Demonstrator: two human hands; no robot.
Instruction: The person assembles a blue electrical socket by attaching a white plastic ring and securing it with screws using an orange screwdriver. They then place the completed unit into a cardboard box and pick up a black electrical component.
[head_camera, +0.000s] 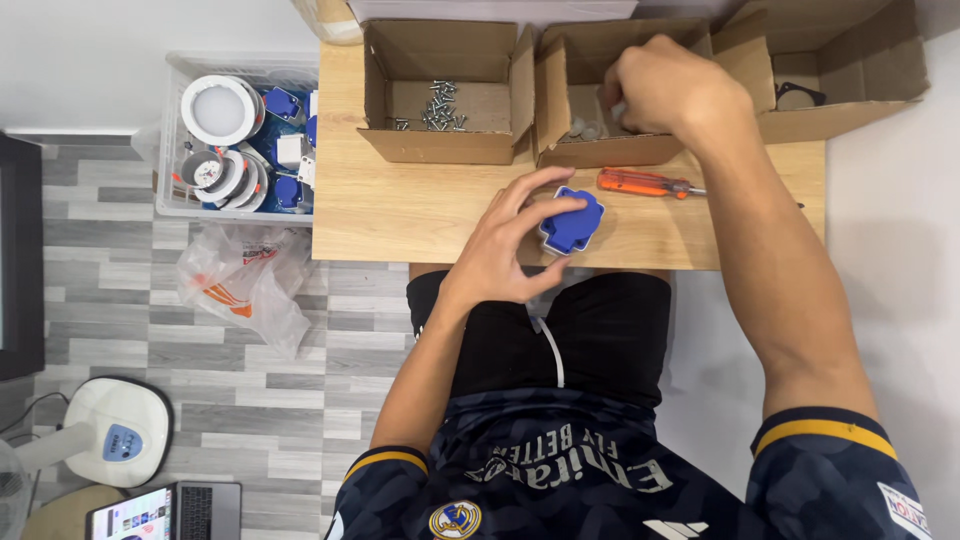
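So the left hand (505, 245) is wrapped around a small blue plastic housing (572, 224), fingers curled over its top and left side, holding it right at the near edge of the light wooden table (400, 205). A white cable (551, 345) hangs down from under that hand across the person's black shorts.

The right hand (670, 88) is reaching into the middle cardboard box (600, 150) at the far side of the table, fingers bent down inside it. There are some small pale parts in that box, but I honestly can't tell whether the hand has actually pinched one or is just poking around, since the knuckles hide the fingertips.

An orange-handled screwdriver (645, 183) lies flat on the table between the two hands, just beyond the blue housing and just in front of the middle box, touching neither hand.

The left cardboard box (440, 145) has a loose pile of silver screws (438, 108) in it. The right cardboard box (850, 60) holds a thin black ring-shaped gasket (800, 97).

Off the table to the left, on the grey plank floor, sits a clear plastic bin (170, 190) with round white downlights (218, 110) and more blue housings, and a crumpled plastic bag (245, 280) lies just near of it.
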